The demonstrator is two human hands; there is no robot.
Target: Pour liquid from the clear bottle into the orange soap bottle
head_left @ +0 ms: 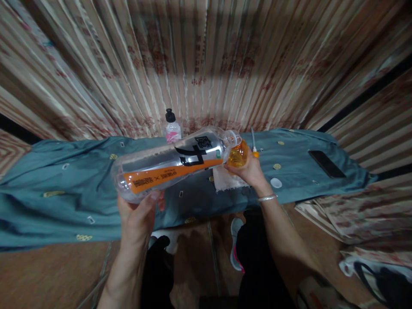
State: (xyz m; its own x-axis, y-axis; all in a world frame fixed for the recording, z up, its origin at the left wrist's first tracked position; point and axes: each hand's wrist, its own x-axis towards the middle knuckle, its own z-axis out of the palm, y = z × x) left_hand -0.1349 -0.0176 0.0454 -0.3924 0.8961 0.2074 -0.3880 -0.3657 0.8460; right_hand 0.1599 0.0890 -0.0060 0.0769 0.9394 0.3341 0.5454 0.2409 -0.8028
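Observation:
A large clear plastic bottle [170,165] with a silver and orange label lies tilted across the middle, its base gripped from below by my left hand [140,214]. Its open mouth points right, at the top of a small container of orange liquid [237,155]. My right hand [252,169] wraps around that container. Whether the two mouths touch, I cannot tell. Under them lies a pale cloth [227,180]. Just beyond my right hand is an orange pump cap with a white tube [255,153].
A green-blue cloth [199,204] covers the long surface. On it stand a clear bottle with a black cap [173,130] behind the big bottle, a white round lid [276,183] and a dark phone [325,163] at the right. Pleated curtains [193,64] hang behind.

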